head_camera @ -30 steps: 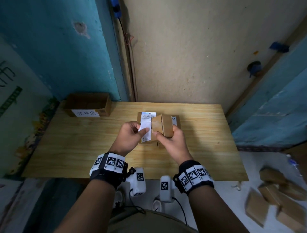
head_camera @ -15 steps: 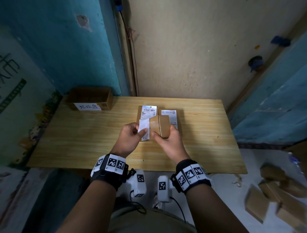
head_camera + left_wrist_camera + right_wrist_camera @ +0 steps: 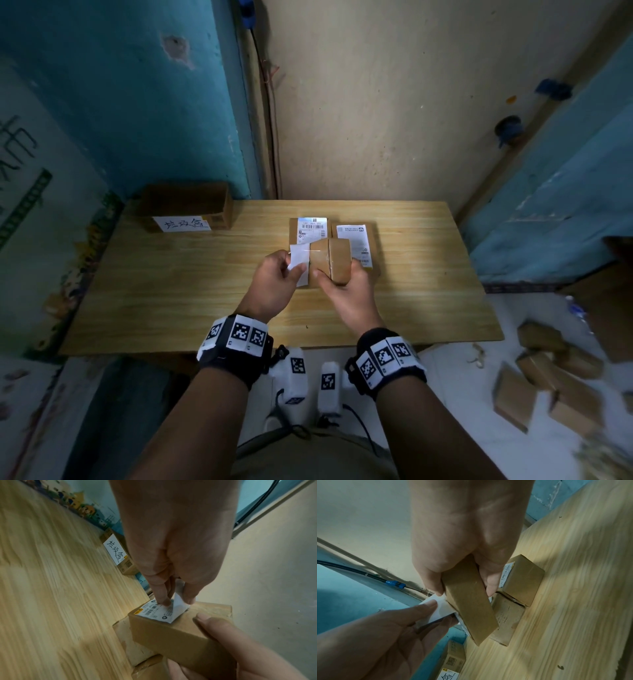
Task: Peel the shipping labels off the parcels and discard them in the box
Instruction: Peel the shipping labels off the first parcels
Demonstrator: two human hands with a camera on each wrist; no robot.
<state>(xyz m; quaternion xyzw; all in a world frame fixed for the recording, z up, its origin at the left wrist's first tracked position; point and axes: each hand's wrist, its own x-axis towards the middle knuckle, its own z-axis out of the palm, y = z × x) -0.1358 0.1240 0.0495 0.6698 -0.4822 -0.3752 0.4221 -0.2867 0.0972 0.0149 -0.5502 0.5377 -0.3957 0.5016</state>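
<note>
Your forearms come in from the bottom of the head view, each with a wrist band (image 3: 236, 337) carrying black-and-white markers.

Your right hand (image 3: 346, 291) is closed around a small brown parcel (image 3: 330, 260), lifted above the table (image 3: 171, 294). Thumb on the near face, fingers wrapped round the far side; the right wrist view shows the parcel (image 3: 469, 601) clamped between thumb and fingers, tilted.

Your left hand (image 3: 274, 281) pinches the white label (image 3: 298, 262) at the parcel's left side. In the left wrist view the fingertips (image 3: 163, 601) and thumb are pressed together on the lifted flap of the label (image 3: 163, 611); the far end of the flap is curled up off the cardboard, while the printed part with barcodes is still stuck to the parcel (image 3: 171, 632). Label partly peeled, not yet free.

Directly behind the held parcel, two more parcels lie flat on the table, side by side and touching. The left one (image 3: 296, 233) has a label with a barcode on top; the right one (image 3: 373, 246) has a long white label along its top.

At the far left corner of the table sits the open cardboard box (image 3: 185, 205), against the blue wall, with a handwritten white tag (image 3: 181, 224) on its front. Well apart from both hands.

On the floor to the right of the table, a loose pile of brown parcels (image 3: 548, 377).
</note>
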